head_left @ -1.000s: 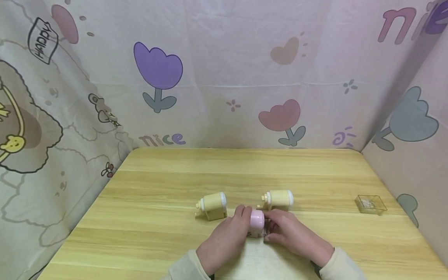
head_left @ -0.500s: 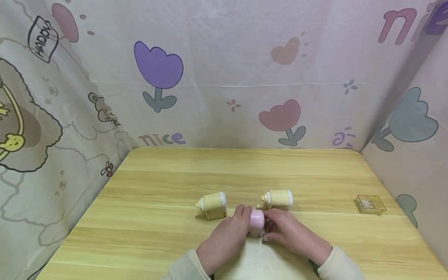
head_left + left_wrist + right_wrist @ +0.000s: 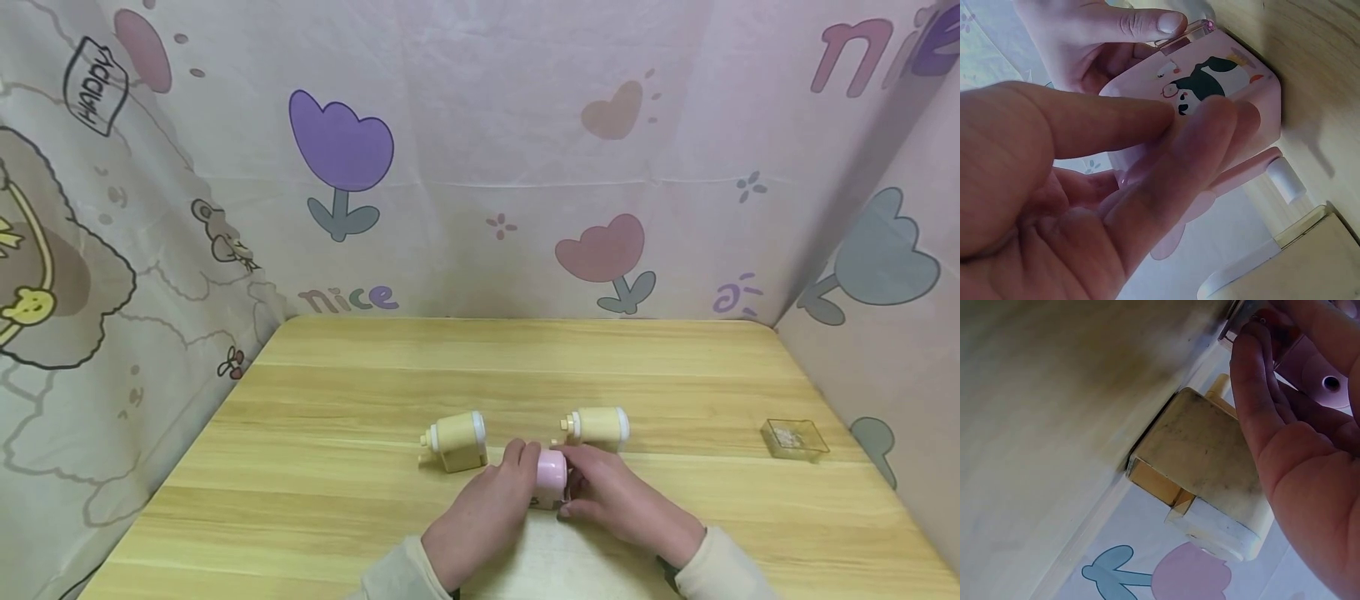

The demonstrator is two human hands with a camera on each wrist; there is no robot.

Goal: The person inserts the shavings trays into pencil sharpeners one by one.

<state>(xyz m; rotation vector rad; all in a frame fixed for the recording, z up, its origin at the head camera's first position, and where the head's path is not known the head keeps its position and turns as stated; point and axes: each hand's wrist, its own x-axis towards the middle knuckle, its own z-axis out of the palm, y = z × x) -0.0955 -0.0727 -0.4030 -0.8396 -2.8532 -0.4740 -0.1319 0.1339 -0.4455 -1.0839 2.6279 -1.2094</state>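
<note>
- The pink sharpener point(image 3: 551, 473) sits on the wooden table point(image 3: 525, 350), between the two hands and near the person's side.
- The left hand point(image 3: 483, 517) grasps the sharpener's body from the person's left, its fingers and thumb spread around it; in the head view this hand covers much of the body.
- The right hand point(image 3: 630, 500) is at the opposite end, pinching a clear drawer point(image 3: 1192, 35) at the sharpener's base; the left wrist view shows the thumb along the drawer's edge. How far the drawer is pushed in, I cannot tell.
- Beside the left hand's fingers, a panda picture point(image 3: 1219, 78) shows on the sharpener's side; a crank with a white knob point(image 3: 1286, 179) sticks out near the table.
- A round hole point(image 3: 1331, 382) shows on the pink surface next to the right hand.
- One yellow sharpener point(image 3: 459, 440) stands just beyond the left hand, apart from the pink one.
- A second yellow sharpener point(image 3: 602, 423) stands right behind the right hand, which partly hides its base; whether they touch is unclear.
- A small clear tray point(image 3: 798, 454) with pale bits inside lies well apart, on the person's right.
</note>
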